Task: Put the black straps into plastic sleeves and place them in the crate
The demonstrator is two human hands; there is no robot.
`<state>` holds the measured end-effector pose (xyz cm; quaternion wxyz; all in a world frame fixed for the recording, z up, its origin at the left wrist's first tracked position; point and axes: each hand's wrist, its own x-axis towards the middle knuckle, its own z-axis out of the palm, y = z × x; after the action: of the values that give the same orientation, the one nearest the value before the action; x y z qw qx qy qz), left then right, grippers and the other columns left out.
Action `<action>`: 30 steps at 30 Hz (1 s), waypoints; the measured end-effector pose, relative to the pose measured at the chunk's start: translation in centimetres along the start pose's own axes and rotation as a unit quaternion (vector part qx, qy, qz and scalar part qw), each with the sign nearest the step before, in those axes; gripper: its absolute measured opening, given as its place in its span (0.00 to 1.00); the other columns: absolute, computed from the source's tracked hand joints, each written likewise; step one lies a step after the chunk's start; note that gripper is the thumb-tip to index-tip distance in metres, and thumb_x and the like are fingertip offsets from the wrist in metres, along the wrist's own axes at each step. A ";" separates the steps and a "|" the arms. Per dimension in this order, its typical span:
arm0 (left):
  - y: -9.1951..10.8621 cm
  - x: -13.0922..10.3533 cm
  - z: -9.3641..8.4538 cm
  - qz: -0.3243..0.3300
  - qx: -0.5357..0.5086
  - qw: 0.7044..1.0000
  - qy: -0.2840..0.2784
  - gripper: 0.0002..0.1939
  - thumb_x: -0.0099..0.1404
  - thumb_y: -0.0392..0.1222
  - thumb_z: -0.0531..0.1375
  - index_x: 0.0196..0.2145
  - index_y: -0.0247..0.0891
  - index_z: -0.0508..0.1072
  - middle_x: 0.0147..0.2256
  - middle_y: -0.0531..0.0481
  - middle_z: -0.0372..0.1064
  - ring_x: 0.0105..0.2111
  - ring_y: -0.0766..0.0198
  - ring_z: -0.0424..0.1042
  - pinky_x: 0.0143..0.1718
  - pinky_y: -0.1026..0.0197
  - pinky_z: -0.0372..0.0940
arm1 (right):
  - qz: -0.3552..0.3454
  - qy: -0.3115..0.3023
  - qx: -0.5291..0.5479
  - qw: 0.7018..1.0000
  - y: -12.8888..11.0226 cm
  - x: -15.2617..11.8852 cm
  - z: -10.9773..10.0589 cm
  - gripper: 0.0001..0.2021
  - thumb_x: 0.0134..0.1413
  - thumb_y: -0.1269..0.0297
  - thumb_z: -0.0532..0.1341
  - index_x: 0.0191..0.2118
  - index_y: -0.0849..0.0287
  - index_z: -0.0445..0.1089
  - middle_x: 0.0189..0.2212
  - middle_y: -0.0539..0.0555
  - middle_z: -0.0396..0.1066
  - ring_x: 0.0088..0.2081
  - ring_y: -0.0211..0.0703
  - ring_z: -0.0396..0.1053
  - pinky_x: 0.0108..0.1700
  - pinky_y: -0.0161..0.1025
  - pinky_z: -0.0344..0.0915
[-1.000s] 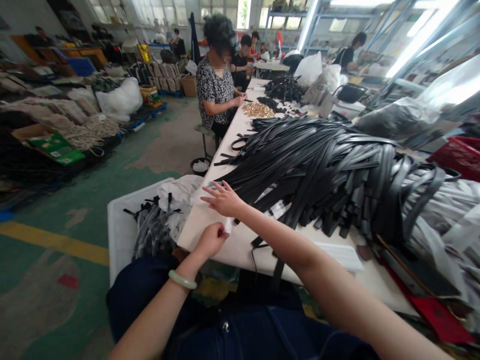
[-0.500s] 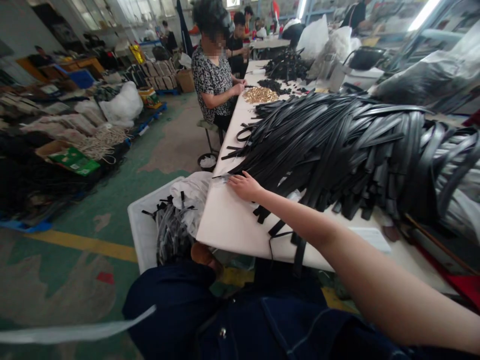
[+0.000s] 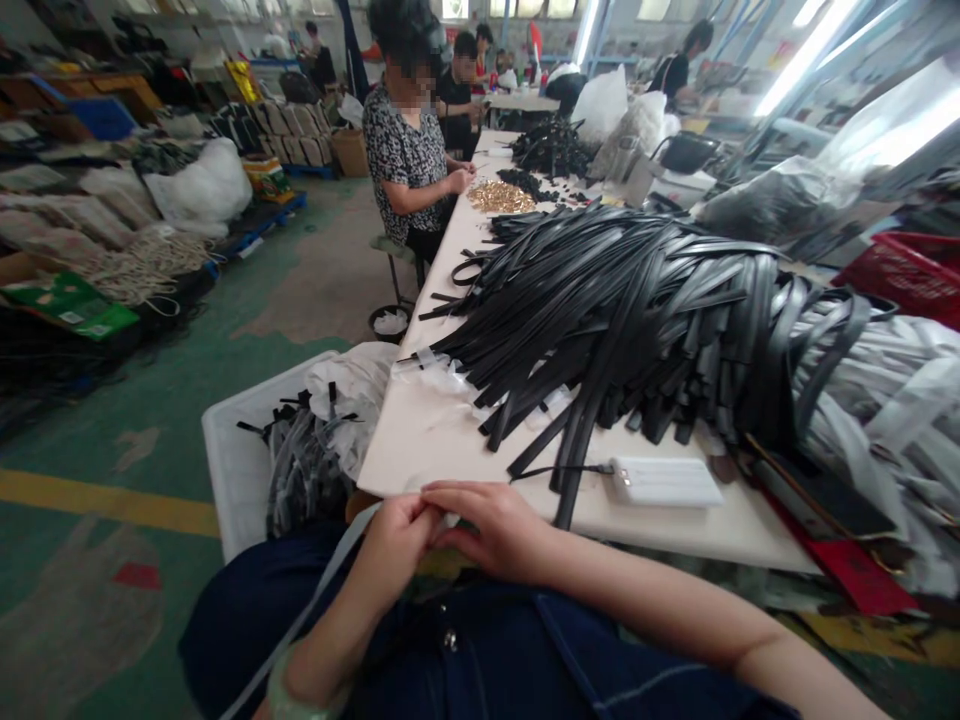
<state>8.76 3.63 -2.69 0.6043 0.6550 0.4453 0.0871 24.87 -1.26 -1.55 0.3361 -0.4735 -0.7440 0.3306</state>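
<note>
Pale strap [image 3: 328,578]: in the head view it slants from the left hand [image 3: 397,535] down toward the near left, over dark blue clothing [image 3: 465,650]. The left hand is closed on it at the near edge of the table [image 3: 427,450]. The right hand [image 3: 487,522] curves its fingers over the left fingertips; whether it grips anything is hidden. Beyond lie black straps [image 3: 600,310], with a white device [image 3: 666,482] at their near side. Pale lettering on the red basket [image 3: 911,275], far right, is too blurred to read.
</note>
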 end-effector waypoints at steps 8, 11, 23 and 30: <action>2.5 1.8 0.1 0.073 -0.176 0.978 0.084 0.28 0.54 0.66 0.59 0.32 0.34 0.70 0.25 0.52 0.65 0.24 0.68 0.61 0.24 0.67 0.56 | 0.250 0.192 0.313 0.896 2.9 -1.4 0.6 0.13 0.46 0.57 0.68 0.24 0.61 0.70 0.19 0.51 0.73 0.21 0.37 0.69 0.24 0.32 0.64; 2.1 2.3 0.2 0.140 -0.178 0.968 0.107 0.21 0.52 0.55 0.67 0.34 0.34 0.72 0.33 0.49 0.67 0.32 0.64 0.65 0.33 0.65 0.61 | 0.233 0.185 0.391 0.871 2.6 -0.9 1.1 0.15 0.45 0.54 0.68 0.26 0.62 0.71 0.22 0.52 0.75 0.23 0.38 0.71 0.28 0.33 0.67; 2.3 0.9 -0.9 0.218 0.034 0.966 0.136 0.09 0.60 0.42 0.63 0.25 0.35 0.74 0.29 0.50 0.65 0.31 0.65 0.65 0.33 0.65 0.59 | 0.411 0.350 0.220 0.813 14.8 6.4 -8.2 0.17 0.50 0.55 0.66 0.22 0.60 0.61 0.11 0.49 0.65 0.13 0.32 0.64 0.13 0.25 0.55; 2.1 0.3 -1.8 0.202 0.104 0.964 0.138 0.10 0.61 0.42 0.61 0.24 0.35 0.73 0.31 0.50 0.66 0.31 0.65 0.66 0.34 0.64 0.59 | 0.290 0.324 0.289 0.853 9.2 4.5 -7.8 0.18 0.51 0.52 0.64 0.23 0.59 0.59 0.13 0.43 0.62 0.13 0.27 0.57 0.14 0.25 0.54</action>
<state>8.80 5.33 -0.50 0.4352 0.7723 0.3894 0.2498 34.17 7.35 -3.83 0.5688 -0.6295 -0.2928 0.4409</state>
